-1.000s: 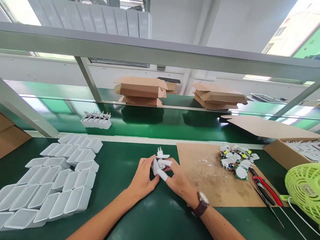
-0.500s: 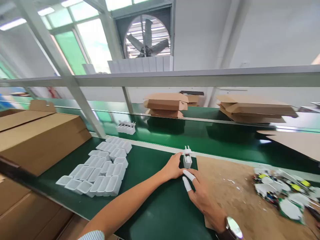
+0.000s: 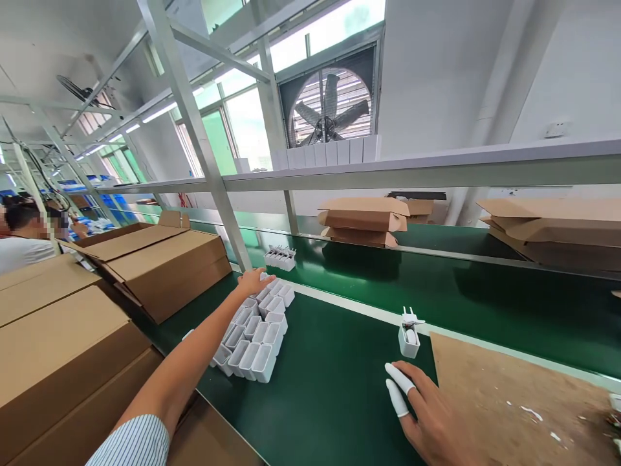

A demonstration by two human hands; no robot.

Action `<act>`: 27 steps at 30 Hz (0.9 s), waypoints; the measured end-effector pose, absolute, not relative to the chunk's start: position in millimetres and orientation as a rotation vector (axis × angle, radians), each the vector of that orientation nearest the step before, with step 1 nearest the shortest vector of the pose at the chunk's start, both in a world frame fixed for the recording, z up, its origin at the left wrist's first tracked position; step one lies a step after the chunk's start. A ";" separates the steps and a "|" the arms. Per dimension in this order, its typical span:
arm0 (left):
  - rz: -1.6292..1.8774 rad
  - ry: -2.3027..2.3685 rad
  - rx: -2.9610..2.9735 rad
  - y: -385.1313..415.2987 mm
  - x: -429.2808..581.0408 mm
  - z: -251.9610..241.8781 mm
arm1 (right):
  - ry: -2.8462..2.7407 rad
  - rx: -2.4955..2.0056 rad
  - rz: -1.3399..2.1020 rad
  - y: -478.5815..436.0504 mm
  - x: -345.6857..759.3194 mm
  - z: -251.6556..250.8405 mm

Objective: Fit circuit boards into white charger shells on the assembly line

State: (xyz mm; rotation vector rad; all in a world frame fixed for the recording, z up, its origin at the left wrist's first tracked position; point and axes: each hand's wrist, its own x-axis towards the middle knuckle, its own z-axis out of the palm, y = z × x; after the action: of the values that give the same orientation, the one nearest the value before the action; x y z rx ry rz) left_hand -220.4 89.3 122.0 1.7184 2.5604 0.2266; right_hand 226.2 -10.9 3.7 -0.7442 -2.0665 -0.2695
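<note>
My left hand (image 3: 253, 282) reaches far left over the far end of a cluster of empty white plastic shells (image 3: 256, 330) on the green table; its fingers curl down onto the shells, and whether it grips one is hidden. My right hand (image 3: 427, 414) rests flat on the table at the lower right, fingers spread, with white finger cots on two fingers, holding nothing. A white shell with a two-pin plug piece standing in it (image 3: 409, 335) sits alone just beyond my right hand, apart from it.
Brown cartons (image 3: 160, 255) line the left edge. A brown cardboard sheet (image 3: 509, 388) covers the table at right. A small row of white plug parts (image 3: 280, 258) sits on the green conveyor belt (image 3: 460, 291). Flat cartons (image 3: 363, 220) lie behind. Another person (image 3: 22, 239) sits far left.
The view swung left and up. My left hand left the plug shell and stretched out to the shell cluster. My right hand stays near the plug shell, which now stands alone.
</note>
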 end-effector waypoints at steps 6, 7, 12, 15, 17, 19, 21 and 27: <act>0.147 2.442 1.720 101.7 -227.8 107.6 | -2.093 -0.775 -0.255 -7.4 231.7 -1.2; 0.135 2.432 1.726 104.2 -226.7 105.7 | -2.102 -0.776 -0.269 -7.0 232.3 -1.0; 0.089 2.418 1.708 114.1 -226.4 106.1 | -2.104 -0.793 -0.369 -5.5 232.4 1.7; 0.060 2.399 1.674 117.8 -228.4 111.2 | -2.114 -0.780 -0.388 -5.3 231.6 1.8; 0.037 2.382 1.659 119.8 -228.7 114.2 | -2.109 -0.776 -0.382 -5.1 231.3 0.5; 0.008 2.366 1.653 121.8 -227.5 116.2 | -2.102 -0.777 -0.361 -4.8 231.3 -1.5; -0.025 2.348 1.656 124.3 -224.8 117.2 | -2.098 -0.780 -0.334 -4.7 231.9 -3.1; -0.113 2.284 1.735 132.5 -211.0 118.1 | -2.121 -0.808 -0.257 -5.9 233.7 -2.3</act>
State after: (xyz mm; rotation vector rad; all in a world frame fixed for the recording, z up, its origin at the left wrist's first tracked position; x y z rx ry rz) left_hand -211.0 132.5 118.1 1.7352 2.2840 -0.1132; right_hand 233.7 -5.9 -2.3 -0.8080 -2.1214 -0.2571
